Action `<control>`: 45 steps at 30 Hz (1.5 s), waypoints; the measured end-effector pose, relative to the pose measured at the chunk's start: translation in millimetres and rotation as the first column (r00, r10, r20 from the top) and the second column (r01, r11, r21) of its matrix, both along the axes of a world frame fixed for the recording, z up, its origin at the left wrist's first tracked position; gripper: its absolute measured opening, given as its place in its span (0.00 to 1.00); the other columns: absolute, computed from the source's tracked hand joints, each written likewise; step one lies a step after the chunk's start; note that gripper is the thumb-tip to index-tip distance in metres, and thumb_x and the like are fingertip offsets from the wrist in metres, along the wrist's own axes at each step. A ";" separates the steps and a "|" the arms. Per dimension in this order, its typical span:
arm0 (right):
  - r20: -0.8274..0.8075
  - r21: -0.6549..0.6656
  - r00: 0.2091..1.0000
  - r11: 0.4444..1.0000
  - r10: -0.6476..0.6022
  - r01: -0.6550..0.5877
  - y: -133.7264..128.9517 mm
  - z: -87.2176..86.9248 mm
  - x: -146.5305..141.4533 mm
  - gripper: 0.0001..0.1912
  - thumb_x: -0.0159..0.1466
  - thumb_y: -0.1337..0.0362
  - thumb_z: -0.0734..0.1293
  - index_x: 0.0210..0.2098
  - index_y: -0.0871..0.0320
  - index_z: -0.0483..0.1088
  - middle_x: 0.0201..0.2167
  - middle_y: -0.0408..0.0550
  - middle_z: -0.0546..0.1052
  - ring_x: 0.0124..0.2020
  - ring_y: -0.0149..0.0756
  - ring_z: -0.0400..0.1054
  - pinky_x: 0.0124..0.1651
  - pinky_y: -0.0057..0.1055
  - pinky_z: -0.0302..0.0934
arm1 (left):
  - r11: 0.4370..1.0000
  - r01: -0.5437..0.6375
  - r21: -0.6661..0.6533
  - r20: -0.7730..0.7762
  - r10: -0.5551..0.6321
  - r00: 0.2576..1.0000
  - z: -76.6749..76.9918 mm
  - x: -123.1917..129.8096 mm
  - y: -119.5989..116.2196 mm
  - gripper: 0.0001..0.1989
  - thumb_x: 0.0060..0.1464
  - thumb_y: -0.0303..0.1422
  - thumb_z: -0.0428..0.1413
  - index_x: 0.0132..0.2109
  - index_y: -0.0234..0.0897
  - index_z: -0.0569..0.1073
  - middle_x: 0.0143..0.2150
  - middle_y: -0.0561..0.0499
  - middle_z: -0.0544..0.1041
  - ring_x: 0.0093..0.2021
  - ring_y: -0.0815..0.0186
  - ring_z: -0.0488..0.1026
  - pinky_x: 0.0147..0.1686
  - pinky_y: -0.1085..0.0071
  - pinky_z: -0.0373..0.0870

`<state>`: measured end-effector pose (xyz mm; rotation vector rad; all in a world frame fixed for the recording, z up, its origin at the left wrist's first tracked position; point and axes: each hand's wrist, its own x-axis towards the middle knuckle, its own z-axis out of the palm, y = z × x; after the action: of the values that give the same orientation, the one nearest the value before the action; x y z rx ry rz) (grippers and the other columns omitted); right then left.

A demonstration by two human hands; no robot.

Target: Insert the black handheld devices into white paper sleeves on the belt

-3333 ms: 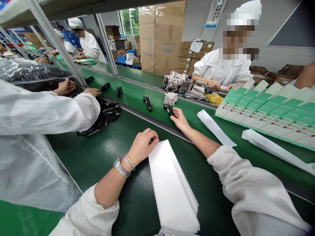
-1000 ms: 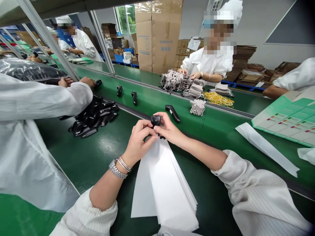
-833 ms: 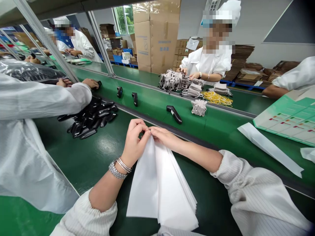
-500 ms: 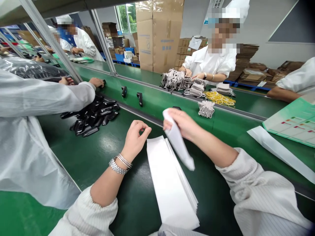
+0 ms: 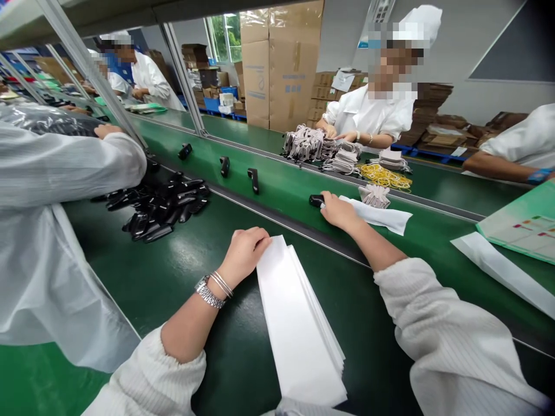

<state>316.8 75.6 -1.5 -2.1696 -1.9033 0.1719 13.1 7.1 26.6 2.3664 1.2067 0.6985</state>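
Observation:
My left hand (image 5: 245, 251), with a watch and bangles at its wrist, has thumb and fingers closed on the top left corner of a fanned stack of white paper sleeves (image 5: 295, 323). Over the green belt my right hand (image 5: 340, 211) reaches forward, its fingers closed at the end of a black handheld device (image 5: 316, 200). Part of that device is hidden by the fingers. A loose white sleeve (image 5: 385, 215) lies on the belt just right of this hand, partly behind it.
More black devices (image 5: 253, 180) lie spaced along the belt (image 5: 277, 202). A co-worker's sleeve (image 5: 69, 164) reaches over a heap of black devices (image 5: 167, 202) at left. Across the belt, a person handles grey pouches (image 5: 303, 141). Another white sleeve (image 5: 498, 271) lies at right near a green printed sheet (image 5: 524, 222).
My right hand has moved forward to the belt; the sleeve it held now lies there. My left hand has come down onto the stack's corner. Devices on the belt have shifted right.

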 end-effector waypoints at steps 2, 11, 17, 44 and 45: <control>-0.329 0.113 0.943 0.994 0.051 -0.014 2.5 2.1 -8.9 0.26 0.62 0.65 0.62 0.59 0.57 0.56 0.49 0.58 0.72 0.44 0.48 0.71 0.49 0.48 0.64 | 1.000 0.015 0.012 0.013 -0.015 1.000 0.8 0.8 -1.2 0.10 0.62 0.30 0.49 0.31 0.37 0.68 0.26 0.56 0.70 0.27 0.69 0.65 0.38 0.70 0.61; -0.940 0.336 0.040 0.940 0.338 -0.057 -40.1 43.4 -93.3 0.45 0.50 0.61 0.74 0.60 0.36 0.48 0.49 0.42 0.66 0.38 0.34 0.74 0.43 0.40 0.73 | 0.987 0.028 0.161 0.064 -0.039 0.997 3.8 0.2 -4.4 0.05 0.58 0.31 0.57 0.33 0.38 0.72 0.36 0.53 0.71 0.40 0.65 0.70 0.50 0.63 0.59; -0.953 0.264 0.087 0.935 0.291 -0.237 -56.8 30.5 -116.4 0.32 0.56 0.58 0.73 0.56 0.45 0.58 0.48 0.44 0.69 0.39 0.34 0.73 0.38 0.32 0.71 | 0.985 0.034 0.171 0.224 -0.073 0.972 8.5 2.1 -10.6 0.04 0.58 0.30 0.57 0.34 0.38 0.71 0.41 0.50 0.68 0.44 0.63 0.69 0.49 0.64 0.64; -0.127 0.002 0.986 0.994 0.110 -0.111 83.4 2.6 -95.0 0.27 0.65 0.54 0.61 0.62 0.55 0.56 0.56 0.60 0.68 0.53 0.54 0.68 0.53 0.50 0.62 | 0.997 0.049 -0.065 -0.166 -0.059 0.984 2.4 -9.0 0.0 0.15 0.63 0.34 0.49 0.27 0.36 0.68 0.31 0.53 0.70 0.34 0.66 0.69 0.39 0.68 0.58; -0.140 0.014 0.984 0.994 0.107 -0.106 88.8 -2.2 -95.0 0.26 0.66 0.58 0.60 0.62 0.55 0.55 0.57 0.60 0.67 0.53 0.53 0.68 0.53 0.50 0.62 | 0.997 0.059 -0.039 -0.173 -0.065 0.983 1.3 -8.3 0.2 0.16 0.64 0.34 0.48 0.27 0.35 0.67 0.31 0.53 0.71 0.34 0.66 0.70 0.40 0.67 0.58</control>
<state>221.8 164.4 -3.6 -1.9951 -1.9379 0.3298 4.7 7.3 27.9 2.4672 1.1975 0.4557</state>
